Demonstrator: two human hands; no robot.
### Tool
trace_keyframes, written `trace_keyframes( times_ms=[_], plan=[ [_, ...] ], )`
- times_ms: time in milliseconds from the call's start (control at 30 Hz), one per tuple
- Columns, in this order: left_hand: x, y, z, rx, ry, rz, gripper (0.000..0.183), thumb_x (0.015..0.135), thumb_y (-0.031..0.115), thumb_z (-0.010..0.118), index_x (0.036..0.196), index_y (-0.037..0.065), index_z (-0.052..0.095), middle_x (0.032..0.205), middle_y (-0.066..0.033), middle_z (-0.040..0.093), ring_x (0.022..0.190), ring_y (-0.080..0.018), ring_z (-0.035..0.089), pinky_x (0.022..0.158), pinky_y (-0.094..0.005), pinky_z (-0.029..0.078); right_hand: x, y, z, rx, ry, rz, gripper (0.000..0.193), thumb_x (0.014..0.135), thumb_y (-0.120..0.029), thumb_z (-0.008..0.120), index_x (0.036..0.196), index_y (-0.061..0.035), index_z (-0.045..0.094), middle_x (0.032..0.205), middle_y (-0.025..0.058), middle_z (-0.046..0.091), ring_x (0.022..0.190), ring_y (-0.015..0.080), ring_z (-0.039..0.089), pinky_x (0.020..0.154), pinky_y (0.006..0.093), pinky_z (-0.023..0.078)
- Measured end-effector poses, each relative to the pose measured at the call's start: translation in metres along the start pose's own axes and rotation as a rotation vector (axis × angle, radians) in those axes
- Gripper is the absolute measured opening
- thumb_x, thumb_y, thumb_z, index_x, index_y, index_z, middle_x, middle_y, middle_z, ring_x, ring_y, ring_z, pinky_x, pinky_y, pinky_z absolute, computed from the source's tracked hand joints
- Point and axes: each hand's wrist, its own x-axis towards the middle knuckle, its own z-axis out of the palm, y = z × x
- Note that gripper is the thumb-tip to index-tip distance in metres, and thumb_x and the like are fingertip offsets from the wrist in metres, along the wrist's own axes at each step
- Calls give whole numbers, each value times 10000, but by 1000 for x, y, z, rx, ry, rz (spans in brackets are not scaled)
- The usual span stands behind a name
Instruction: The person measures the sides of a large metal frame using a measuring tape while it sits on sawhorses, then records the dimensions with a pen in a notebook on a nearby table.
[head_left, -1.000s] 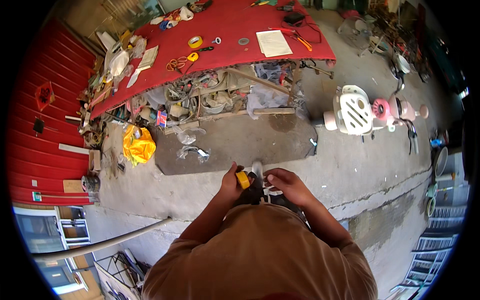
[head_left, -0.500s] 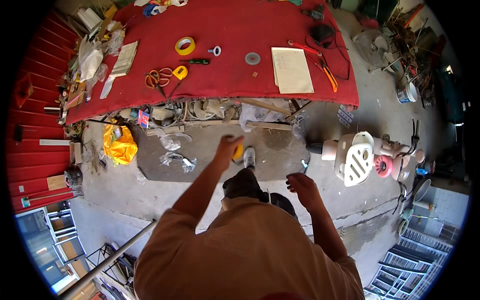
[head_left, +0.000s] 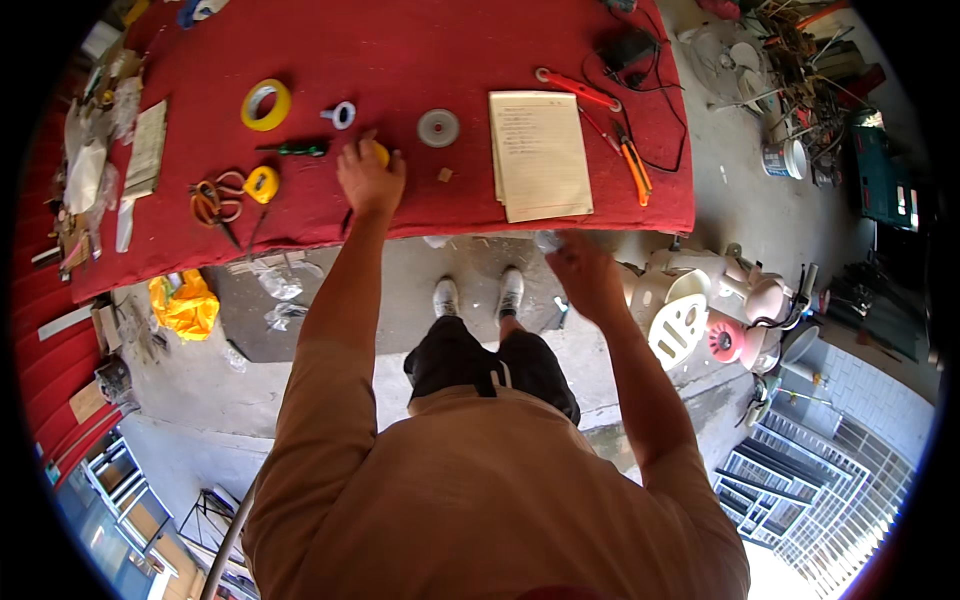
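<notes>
Left hand now over red tabletop

A workshop; a screwdriver and scissors lie on red cloth.

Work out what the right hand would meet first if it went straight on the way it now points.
Going forward and slightly left, the right hand would likely meet the front edge of the red cloth first, with the notepad beyond. Depth is unclear; it may pass above or below that edge.
</notes>
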Motion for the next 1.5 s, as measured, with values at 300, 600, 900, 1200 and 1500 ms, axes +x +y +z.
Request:
trace_keyframes(
  times_ms=[300,600,900,1200,1500],
  plan=[
    [5,7,3,130,20,-31,403,851,281,742,1232,155,697,1096,-162,679,1030,-411,620,927,-531,510,213,83,-46,-521,275,-9,434,948,-288,704,1328,-111,595,1198,193,687,1104,445,678,895,561,577],
    [4,8,2,179,10,-14,377,874,268,737,1226,151,672,1093,-136,693,1038,-376,624,967,-505,495,228,79,-56,-341,327,-21,305,980,-199,627,1281,-150,631,1077,154,735,989,370,746,765,507,594],
    [5,6,3,198,-15,-7,388,882,281,734,1246,164,670,1151,-131,681,1093,-376,617,1000,-499,485,182,56,-31,1081,-99,32,425,964,11,532,1374,14,643,992,23,646,773,99,554,735,254,492],
    [3,6,4,224,-20,-40,388,886,290,730,1252,176,675,1191,-120,679,1129,-375,617,1023,-494,480,173,39,7,966,-96,-65,182,1071,-150,643,1164,5,665,872,-14,596,756,53,519,706,219,445],
    [4,4,6,239,-27,-29,384,888,284,726,1248,160,675,1223,-97,690,1165,-344,615,1062,-480,457,168,34,29,954,-47,-17,204,1059,-88,608,1169,19,742,949,40,734,799,57,587,692,226,458]
  ],
)
